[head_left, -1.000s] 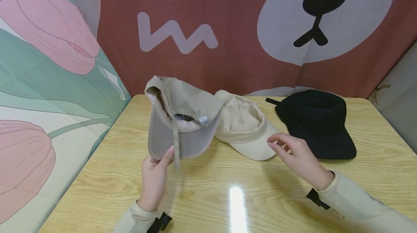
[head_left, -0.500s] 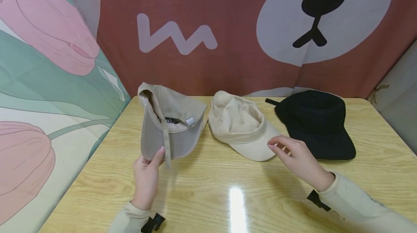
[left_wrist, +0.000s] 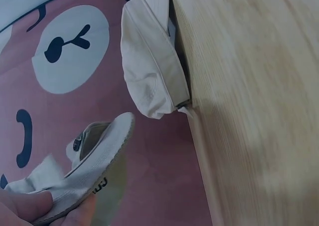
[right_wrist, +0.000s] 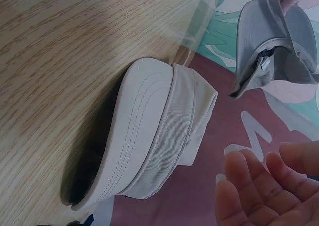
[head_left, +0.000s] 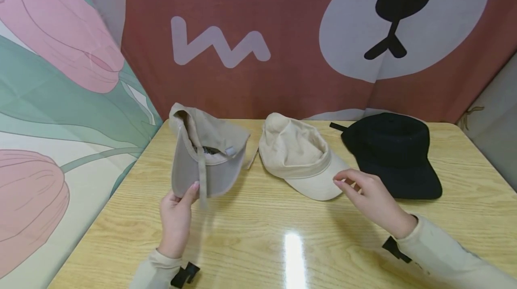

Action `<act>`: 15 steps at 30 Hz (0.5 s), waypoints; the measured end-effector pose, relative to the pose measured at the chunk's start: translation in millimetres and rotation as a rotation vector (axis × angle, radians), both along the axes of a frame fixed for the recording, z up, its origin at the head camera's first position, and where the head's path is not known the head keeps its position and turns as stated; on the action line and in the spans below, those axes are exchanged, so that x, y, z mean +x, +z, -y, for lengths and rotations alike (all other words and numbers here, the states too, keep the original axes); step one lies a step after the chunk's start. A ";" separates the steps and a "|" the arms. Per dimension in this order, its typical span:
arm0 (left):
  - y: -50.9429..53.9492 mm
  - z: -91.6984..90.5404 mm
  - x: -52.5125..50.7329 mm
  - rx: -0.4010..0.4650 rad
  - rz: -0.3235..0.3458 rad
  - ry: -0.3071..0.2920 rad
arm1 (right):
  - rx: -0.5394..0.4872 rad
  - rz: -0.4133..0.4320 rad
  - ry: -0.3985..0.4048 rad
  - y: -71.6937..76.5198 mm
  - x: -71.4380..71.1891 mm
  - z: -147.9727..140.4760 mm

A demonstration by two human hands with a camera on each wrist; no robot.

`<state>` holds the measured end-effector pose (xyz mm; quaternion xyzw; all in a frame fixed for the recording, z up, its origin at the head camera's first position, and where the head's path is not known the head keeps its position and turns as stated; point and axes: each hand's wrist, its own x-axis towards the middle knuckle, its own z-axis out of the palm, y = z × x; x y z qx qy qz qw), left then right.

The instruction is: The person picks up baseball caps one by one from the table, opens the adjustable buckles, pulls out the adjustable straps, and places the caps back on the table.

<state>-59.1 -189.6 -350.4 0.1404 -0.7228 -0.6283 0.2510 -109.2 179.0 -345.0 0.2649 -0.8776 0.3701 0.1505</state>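
My left hand (head_left: 176,221) pinches the brim of a greyish-beige baseball cap (head_left: 232,134), thumb on the underside. The cap is tilted with its inside facing me, and a loose strap (head_left: 203,177) dangles across the brim. A cream baseball cap (head_left: 292,143) rests on the table to its right, apart from it. By that cap's brim is my right hand (head_left: 371,197), fingers loosely bent and holding nothing; in the right wrist view a gap separates the fingers (right_wrist: 249,186) from the cream cap (right_wrist: 144,131). The left wrist view shows the held cap (left_wrist: 94,168) edge-on.
A black cap (head_left: 393,150) lies on the wooden table (head_left: 250,235) at the right, beyond my right hand. Behind the table hangs a reddish-brown cloth (head_left: 295,69) with a bear print. A flower-printed cloth (head_left: 81,132) borders the left side.
My left hand has moved left and slightly down with the greyish-beige cap, away from the cream cap, which it no longer overlaps in view. My right hand has stayed in place.
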 end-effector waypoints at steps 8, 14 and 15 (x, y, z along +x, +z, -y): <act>-0.4 5.8 -1.1 -0.010 0.058 0.000 | 0.011 0.010 -0.004 -1.0 0.3 -1.5; -0.9 10.1 -4.1 -0.052 0.062 0.027 | 0.007 0.000 0.001 -2.4 0.0 -1.9; -1.1 11.2 -4.7 -0.073 0.048 0.027 | 0.008 0.001 -0.001 -2.6 -0.1 -2.2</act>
